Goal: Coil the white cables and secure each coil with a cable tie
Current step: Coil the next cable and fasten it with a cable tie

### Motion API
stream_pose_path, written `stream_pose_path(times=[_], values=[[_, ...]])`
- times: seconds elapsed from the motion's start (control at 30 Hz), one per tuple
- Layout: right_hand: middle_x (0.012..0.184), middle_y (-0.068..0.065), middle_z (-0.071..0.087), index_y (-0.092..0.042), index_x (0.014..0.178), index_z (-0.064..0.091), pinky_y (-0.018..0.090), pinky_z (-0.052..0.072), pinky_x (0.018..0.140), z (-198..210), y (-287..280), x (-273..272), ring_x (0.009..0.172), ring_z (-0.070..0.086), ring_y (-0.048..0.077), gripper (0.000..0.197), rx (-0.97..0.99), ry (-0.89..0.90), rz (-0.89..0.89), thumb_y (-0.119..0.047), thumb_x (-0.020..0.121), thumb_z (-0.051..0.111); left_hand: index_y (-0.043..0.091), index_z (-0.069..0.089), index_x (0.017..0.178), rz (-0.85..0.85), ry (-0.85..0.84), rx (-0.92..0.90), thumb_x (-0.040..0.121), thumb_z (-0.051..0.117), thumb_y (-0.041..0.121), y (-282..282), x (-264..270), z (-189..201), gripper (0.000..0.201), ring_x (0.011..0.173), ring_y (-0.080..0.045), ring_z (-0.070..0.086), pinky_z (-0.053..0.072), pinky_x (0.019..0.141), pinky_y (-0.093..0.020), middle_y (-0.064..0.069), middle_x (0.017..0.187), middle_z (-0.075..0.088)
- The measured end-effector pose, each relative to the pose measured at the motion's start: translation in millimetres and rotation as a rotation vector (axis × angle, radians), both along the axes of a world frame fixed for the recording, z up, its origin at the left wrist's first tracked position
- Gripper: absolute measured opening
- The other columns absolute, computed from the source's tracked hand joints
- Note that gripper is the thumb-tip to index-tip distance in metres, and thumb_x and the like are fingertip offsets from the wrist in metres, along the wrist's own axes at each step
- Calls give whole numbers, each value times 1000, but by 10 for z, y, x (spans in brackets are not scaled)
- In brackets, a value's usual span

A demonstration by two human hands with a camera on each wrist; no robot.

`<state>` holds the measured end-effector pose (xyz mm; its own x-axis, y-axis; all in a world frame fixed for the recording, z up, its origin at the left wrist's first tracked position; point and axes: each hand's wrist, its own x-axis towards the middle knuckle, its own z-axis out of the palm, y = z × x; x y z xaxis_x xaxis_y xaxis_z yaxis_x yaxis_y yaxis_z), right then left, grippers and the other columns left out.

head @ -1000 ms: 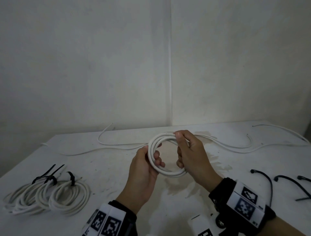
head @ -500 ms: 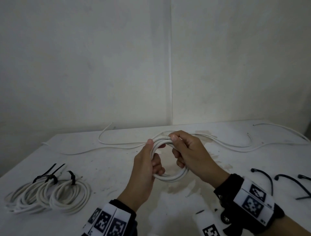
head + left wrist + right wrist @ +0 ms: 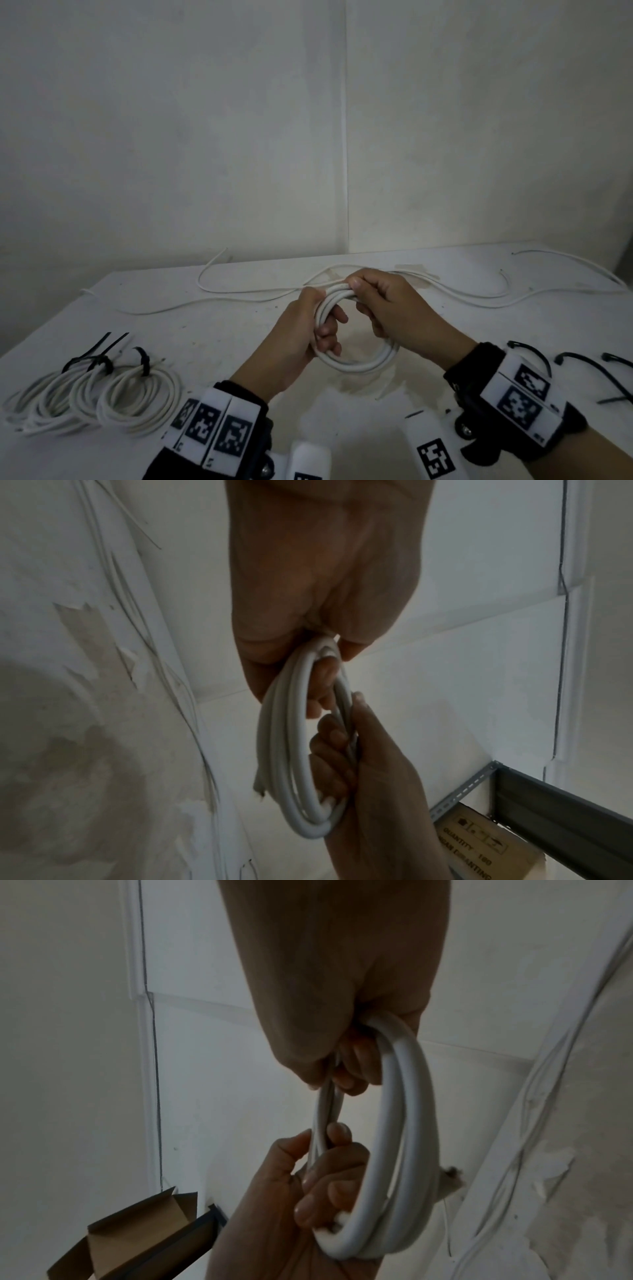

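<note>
White cable coil (image 3: 356, 365): held above the table (image 3: 212, 335) centre, left hand (image 3: 298, 342) and right hand (image 3: 394, 311) both gripping its loops. Probably light, springy, smooth-jacketed; best clamped across all turns.

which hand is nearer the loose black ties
Right. The right hand grips the coil just beside the loose black ties; the left hand holds the coil's far side.
</note>
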<state>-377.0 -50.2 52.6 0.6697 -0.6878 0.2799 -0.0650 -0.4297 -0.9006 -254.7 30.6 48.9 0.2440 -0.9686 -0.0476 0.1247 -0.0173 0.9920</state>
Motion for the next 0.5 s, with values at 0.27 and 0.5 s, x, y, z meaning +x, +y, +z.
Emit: stream_pose_path(times=[0.27,0.5], values=[[53,-4,41,-12,85,63,17,29,41,21,-32,-85,44,31,7,26,98,-10,56,-24,97,43,5,51,71,5,19,-32,100,26,30,-46,-109,-77,46,38,-8,23,37,43,-21,5,46,26],[69,6,55,-12,106,62,25,45,58,60,-56,-147,59,48,14,37,452,-303,103,-29,100,29,9,45,64,192,101,-137,98,36,33,-91,-112,-16,43,36,-8,20,29,38,-18,6,42,23]])
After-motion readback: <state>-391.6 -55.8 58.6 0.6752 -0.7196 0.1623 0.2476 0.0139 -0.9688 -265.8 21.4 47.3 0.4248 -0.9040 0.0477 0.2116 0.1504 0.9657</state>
